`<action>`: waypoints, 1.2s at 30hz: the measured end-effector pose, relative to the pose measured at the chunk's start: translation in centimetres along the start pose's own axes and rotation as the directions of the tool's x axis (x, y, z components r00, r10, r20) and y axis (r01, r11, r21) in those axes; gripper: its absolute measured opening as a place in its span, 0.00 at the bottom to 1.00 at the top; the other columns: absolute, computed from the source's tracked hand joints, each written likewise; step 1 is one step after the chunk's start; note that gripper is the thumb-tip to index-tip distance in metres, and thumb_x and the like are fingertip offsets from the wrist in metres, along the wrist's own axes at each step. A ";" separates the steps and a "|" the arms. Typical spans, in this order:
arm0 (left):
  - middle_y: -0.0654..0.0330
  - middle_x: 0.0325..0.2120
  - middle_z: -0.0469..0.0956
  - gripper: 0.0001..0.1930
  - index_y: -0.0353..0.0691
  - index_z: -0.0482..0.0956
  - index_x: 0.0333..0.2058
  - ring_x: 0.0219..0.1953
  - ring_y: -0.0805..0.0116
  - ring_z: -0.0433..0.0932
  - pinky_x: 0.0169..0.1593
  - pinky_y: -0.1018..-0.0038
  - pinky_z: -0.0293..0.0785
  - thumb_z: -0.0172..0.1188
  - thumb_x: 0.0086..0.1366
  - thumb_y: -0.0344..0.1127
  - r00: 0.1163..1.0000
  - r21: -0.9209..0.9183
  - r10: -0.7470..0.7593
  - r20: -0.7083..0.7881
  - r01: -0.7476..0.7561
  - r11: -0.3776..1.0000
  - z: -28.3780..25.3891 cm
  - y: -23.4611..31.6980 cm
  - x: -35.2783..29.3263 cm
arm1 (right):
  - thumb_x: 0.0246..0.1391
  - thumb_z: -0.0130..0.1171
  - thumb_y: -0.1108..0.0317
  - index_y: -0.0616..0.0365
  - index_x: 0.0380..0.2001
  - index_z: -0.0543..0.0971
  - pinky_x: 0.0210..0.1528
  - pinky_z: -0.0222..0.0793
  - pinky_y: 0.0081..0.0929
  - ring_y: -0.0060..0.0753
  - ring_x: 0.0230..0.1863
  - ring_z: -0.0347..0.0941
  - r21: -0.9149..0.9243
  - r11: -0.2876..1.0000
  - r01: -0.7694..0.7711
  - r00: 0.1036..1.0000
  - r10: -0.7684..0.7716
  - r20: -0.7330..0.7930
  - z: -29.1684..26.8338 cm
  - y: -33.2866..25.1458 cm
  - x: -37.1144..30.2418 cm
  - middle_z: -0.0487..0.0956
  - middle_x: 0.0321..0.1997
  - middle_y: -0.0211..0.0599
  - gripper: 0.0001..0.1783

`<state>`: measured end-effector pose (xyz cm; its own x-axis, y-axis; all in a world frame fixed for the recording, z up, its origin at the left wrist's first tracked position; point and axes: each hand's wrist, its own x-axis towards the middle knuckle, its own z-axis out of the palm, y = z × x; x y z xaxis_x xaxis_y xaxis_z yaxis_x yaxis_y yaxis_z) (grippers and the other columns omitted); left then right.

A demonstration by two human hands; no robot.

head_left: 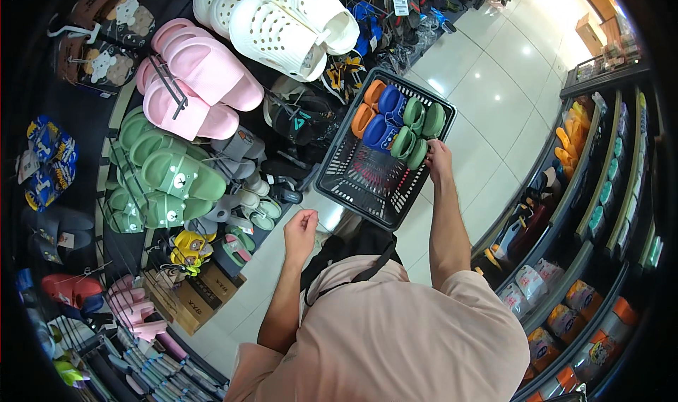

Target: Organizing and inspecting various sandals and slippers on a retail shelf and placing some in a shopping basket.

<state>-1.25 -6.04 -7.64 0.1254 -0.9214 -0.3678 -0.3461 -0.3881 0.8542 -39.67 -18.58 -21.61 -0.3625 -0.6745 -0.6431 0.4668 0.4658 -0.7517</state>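
Six small clogs in a black wire shopping basket (367, 183), at centre right; everything else ranged around it. Far left: hanging on the dark display wall, brown slippers with bear faces (106, 38), blue patterned sandals (48, 160) below, red slippers (70, 289) lower still. Next over: pink slides (198, 84) on hangers, green slides with bear faces (169, 176) beneath, white perforated clogs (282, 20) at top, cardboard boxes (183, 296) on the floor. Left hand (301, 232) raised at chest height over the pale tiled floor (494, 84), thumb and forefinger pressed together as if pinching something thin; whether a string or tag sits between them, cannot tell. Well apart from the basket's contents, near only its lower corner. Basket tilted, long axis running from lower right up toward upper left in the view. Packed at its far end: orange clogs (367, 109), then blue clogs (385, 119), then green clogs (417, 130), lined up across the basket's width, soles upright. Right hand (438, 158) at the basket's right rim, fingers curled and close together, fingertips touching the nearest green clog or just beside it; grip itself hidden. Green pair directly ahead of those fingers, up and to the left; clearly the nearer hand. Far right: curved shelves of packaged goods (600, 190).
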 end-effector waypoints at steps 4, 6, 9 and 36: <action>0.63 0.27 0.80 0.08 0.31 0.79 0.38 0.30 0.77 0.78 0.37 0.80 0.74 0.57 0.68 0.31 1.000 0.033 0.018 0.012 -0.018 0.999 0.0 0.3 -0.1 | 0.56 0.55 0.64 0.50 0.30 0.77 0.23 0.54 0.15 0.11 0.23 0.60 -0.017 0.999 0.036 0.999 -0.037 -0.024 -0.6 0.6 -0.9 0.65 0.23 0.16 0.05; 0.63 0.27 0.80 0.08 0.31 0.79 0.38 0.30 0.77 0.78 0.37 0.80 0.74 0.57 0.68 0.31 1.000 0.024 0.019 0.016 -0.019 1.000 0.0 0.2 -0.4 | 0.56 0.54 0.64 0.50 0.31 0.78 0.24 0.55 0.15 0.12 0.24 0.60 -0.058 0.996 0.066 0.998 -0.067 -0.021 -1.0 1.3 -0.8 0.66 0.23 0.17 0.05; 0.62 0.26 0.80 0.07 0.31 0.79 0.37 0.28 0.78 0.77 0.34 0.79 0.73 0.58 0.67 0.31 0.999 -0.010 0.037 0.002 -0.037 0.999 0.5 -0.5 -0.7 | 0.56 0.53 0.66 0.51 0.32 0.78 0.24 0.58 0.16 0.15 0.25 0.63 -0.094 0.987 0.127 0.991 -0.129 -0.016 -1.8 2.6 -0.2 0.70 0.25 0.21 0.06; 0.42 0.57 0.71 0.29 0.44 0.70 0.61 0.57 0.48 0.72 0.60 0.63 0.68 0.61 0.62 0.45 0.929 0.514 -0.180 0.323 -0.012 0.858 7.6 -9.8 4.1 | 0.45 0.52 0.59 0.56 0.37 0.73 0.59 0.43 0.74 0.45 0.61 0.64 0.030 0.999 0.017 1.000 -0.017 -0.017 -3.7 0.7 -1.5 0.71 0.62 0.32 0.17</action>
<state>-4.41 -5.86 -20.30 -0.1219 -0.7793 -0.6146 -0.7759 -0.3113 0.5486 -41.74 -15.16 -21.74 -0.3836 -0.6727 -0.6327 0.4843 0.4368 -0.7581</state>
